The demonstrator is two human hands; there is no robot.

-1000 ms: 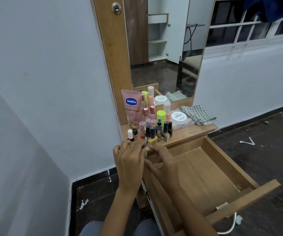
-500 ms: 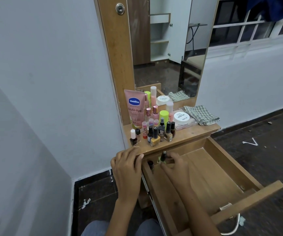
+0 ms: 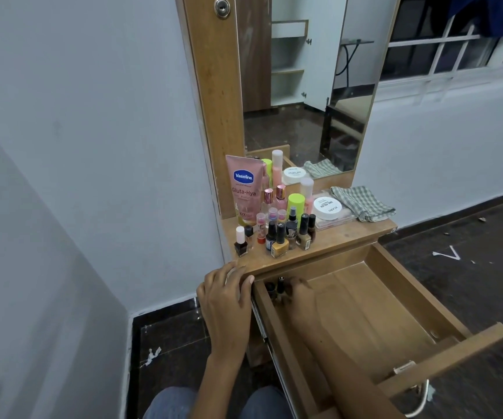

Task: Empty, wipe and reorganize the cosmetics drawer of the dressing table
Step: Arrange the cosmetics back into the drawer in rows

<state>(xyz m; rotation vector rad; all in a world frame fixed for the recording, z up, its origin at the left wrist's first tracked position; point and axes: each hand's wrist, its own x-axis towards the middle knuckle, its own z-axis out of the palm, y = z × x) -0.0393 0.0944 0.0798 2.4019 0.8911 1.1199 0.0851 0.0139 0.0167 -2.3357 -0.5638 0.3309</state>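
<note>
My right hand (image 3: pixel 300 293) pinches a small dark bottle (image 3: pixel 280 286) in the drawer's (image 3: pixel 365 309) back left corner. My left hand (image 3: pixel 226 294) lies spread, fingers loose, on the tabletop (image 3: pixel 335 237) edge just beside it.

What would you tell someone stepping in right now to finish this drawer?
Left hand: resting on the tabletop's front corner, holding nothing.
Right hand: in the drawer's back left corner, setting down a dark bottle beside another.
Done: drawer emptied; whether it was wiped can't be told.
Left: move the remaining nail polishes, Vaseline tube, jar and other bottles from the tabletop into the drawer. The cloth lies at the right.
</note>
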